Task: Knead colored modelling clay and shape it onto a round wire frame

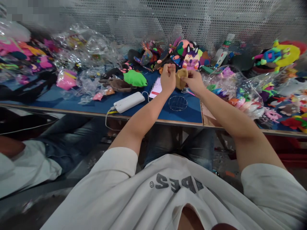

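Perforated metal mesh (168,19) backs a blue surface (187,113) strewn with bagged toys. At twelve o'clock, left hand (168,78), grip fisted, and right hand (194,82), grip clamped, hold a tan felt piece (181,78) above a wire ring (177,103).

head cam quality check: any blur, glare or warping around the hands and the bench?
Head view: wide-angle warp, table edge bows and tilts; left hand and right hand slightly soft, the tan piece between them lacks detail; glare on the clear plastic bags at left; far left and right toys smeared; top-left corner pixelated; light even, no hard shadows on the blue mat.
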`<state>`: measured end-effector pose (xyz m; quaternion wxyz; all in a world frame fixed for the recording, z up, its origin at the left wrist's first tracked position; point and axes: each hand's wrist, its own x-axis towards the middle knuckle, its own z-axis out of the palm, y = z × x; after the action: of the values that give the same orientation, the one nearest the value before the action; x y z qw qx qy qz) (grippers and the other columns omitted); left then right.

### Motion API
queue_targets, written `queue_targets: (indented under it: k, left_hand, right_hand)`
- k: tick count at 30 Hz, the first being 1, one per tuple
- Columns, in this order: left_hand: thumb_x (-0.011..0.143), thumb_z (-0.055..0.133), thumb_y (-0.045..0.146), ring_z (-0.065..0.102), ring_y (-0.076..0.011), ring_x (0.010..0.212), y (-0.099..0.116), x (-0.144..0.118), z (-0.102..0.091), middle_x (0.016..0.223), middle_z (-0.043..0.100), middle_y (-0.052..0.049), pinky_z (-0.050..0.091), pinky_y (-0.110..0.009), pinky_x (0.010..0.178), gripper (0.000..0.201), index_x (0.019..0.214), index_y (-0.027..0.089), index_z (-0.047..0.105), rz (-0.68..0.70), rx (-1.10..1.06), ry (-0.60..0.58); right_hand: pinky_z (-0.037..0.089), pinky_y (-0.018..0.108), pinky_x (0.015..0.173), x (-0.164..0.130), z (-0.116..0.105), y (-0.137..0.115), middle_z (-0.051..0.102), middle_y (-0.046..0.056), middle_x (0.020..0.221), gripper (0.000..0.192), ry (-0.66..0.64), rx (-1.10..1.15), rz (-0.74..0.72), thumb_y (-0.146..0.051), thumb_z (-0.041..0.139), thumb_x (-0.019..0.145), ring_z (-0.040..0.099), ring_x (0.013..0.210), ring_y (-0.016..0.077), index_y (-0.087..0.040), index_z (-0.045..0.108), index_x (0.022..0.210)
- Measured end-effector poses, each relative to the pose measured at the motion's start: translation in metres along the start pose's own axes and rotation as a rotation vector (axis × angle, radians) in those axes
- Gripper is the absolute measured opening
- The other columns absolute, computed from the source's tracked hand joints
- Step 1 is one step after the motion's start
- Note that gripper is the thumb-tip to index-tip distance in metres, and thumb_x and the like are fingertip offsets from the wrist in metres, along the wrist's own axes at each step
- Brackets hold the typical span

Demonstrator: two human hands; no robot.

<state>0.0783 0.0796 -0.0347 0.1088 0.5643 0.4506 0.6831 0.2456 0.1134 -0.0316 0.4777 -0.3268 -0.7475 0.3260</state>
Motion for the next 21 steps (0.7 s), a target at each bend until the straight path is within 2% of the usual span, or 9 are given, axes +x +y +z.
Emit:
queue_targets:
  k: [3,6,9,12,14,18,21]
  left_hand:
    - [0.103,0.035,0.088,0.073,-0.0251,0.099,0.003,-0.005,0.002,0.083,0.061,-0.005,0.053,-0.042,0.099,0.072,0.088,0.025,0.065,0.005,0.083,-0.028]
    - [0.101,0.041,0.088,0.073,-0.0280,0.096,0.001,-0.009,0.010,0.073,0.059,-0.006,0.054,-0.046,0.099,0.073,0.069,0.024,0.056,-0.023,0.114,-0.089]
    - [0.099,0.051,0.088,0.074,-0.0300,0.100,-0.004,-0.011,0.016,0.076,0.065,-0.008,0.054,-0.047,0.101,0.070,0.070,0.025,0.060,-0.049,0.088,-0.076]
    - [0.099,0.053,0.087,0.074,-0.0306,0.106,-0.006,-0.011,0.018,0.083,0.070,-0.009,0.054,-0.047,0.104,0.068,0.076,0.024,0.066,-0.059,0.068,-0.048]
    - [0.099,0.051,0.088,0.074,-0.0303,0.108,-0.006,-0.011,0.018,0.087,0.071,-0.010,0.053,-0.047,0.105,0.070,0.080,0.024,0.068,-0.068,0.059,-0.044]
    - [0.100,0.040,0.092,0.072,-0.0282,0.099,-0.006,-0.006,0.019,0.082,0.065,-0.008,0.053,-0.046,0.101,0.077,0.078,0.023,0.067,-0.040,0.063,-0.023]
    - [0.100,0.032,0.093,0.070,-0.0271,0.091,-0.007,-0.005,0.018,0.075,0.057,-0.006,0.055,-0.045,0.095,0.081,0.070,0.023,0.060,-0.018,0.052,0.004]
  right_hand:
    - [0.065,0.067,0.101,-0.002,0.000,-0.001,0.074,0.007,0.093,0.069,0.068,-0.049,0.048,-0.091,0.064,0.087,0.075,0.099,0.0324,-0.023,0.072,0.100]
    - [0.064,0.062,0.106,-0.016,0.003,-0.013,0.078,0.008,0.102,0.076,0.078,-0.099,-0.071,-0.095,0.052,0.093,0.075,0.103,0.0317,-0.024,0.074,0.110]
    - [0.061,0.059,0.111,-0.030,0.007,-0.025,0.078,0.010,0.109,0.077,0.145,-0.194,-0.134,-0.093,0.042,0.099,0.075,0.108,0.0325,-0.025,0.073,0.119]
    - [0.061,0.062,0.108,-0.036,0.010,-0.031,0.071,0.010,0.090,0.076,0.209,-0.281,-0.097,-0.094,0.038,0.100,0.074,0.098,0.0338,-0.024,0.069,0.100]
    - [0.060,0.063,0.107,-0.035,0.011,-0.030,0.064,0.009,0.082,0.075,0.190,-0.295,-0.083,-0.095,0.038,0.099,0.073,0.097,0.0346,-0.024,0.064,0.092]
    - [0.058,0.063,0.110,-0.033,0.007,-0.031,0.063,0.010,0.088,0.075,0.129,-0.284,-0.095,-0.093,0.035,0.101,0.073,0.107,0.0377,-0.024,0.064,0.100]
    - [0.059,0.060,0.109,-0.034,-0.001,-0.034,0.062,0.009,0.089,0.072,0.116,-0.284,-0.123,-0.092,0.037,0.102,0.072,0.106,0.0356,-0.025,0.065,0.100]
